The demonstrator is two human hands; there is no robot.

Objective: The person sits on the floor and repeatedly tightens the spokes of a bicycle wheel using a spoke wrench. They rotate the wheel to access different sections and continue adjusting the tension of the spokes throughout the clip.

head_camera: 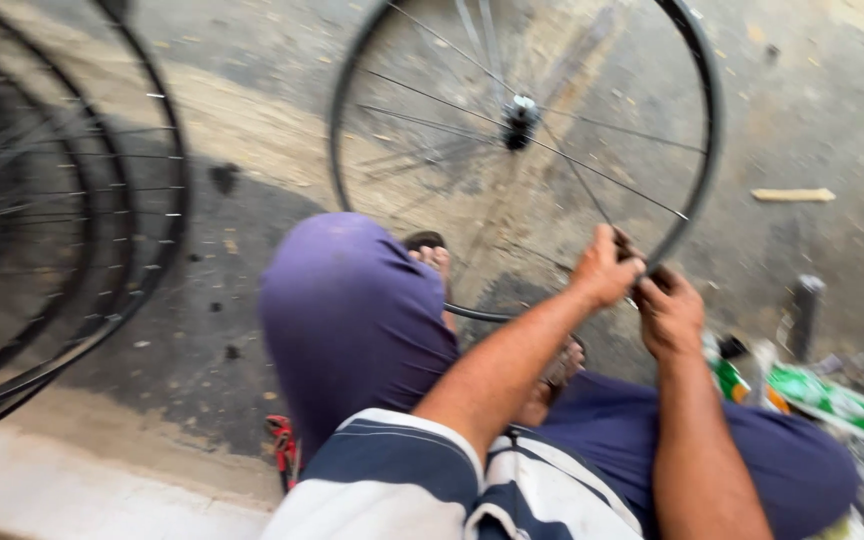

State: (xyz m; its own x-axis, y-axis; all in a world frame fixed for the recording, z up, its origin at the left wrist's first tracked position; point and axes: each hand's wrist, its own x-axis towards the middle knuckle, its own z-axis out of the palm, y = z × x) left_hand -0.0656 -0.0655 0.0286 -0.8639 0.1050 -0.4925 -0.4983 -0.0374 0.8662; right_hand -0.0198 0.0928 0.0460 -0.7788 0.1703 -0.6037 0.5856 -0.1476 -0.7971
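Note:
A black bicycle wheel rim [697, 60] with thin spokes and a central hub [520, 118] stands upright on the concrete floor in front of me. My left hand [604, 268] grips the lower right part of the rim with its fingers closed. My right hand [668, 312] is closed just beside it on the same stretch of rim; whether it also pinches a small tool or spoke end is lost in blur. My knees in purple trousers [352, 310] sit under my arms, and my sandalled foot [432, 252] rests by the rim's bottom.
Several more black wheels [142, 200] lean at the left. A red-handled tool [282, 440] lies on the floor by my left knee. Green packets and small parts [832, 400] clutter the right, with a dark upright post [804, 310] and a wood scrap [792, 195] farther off.

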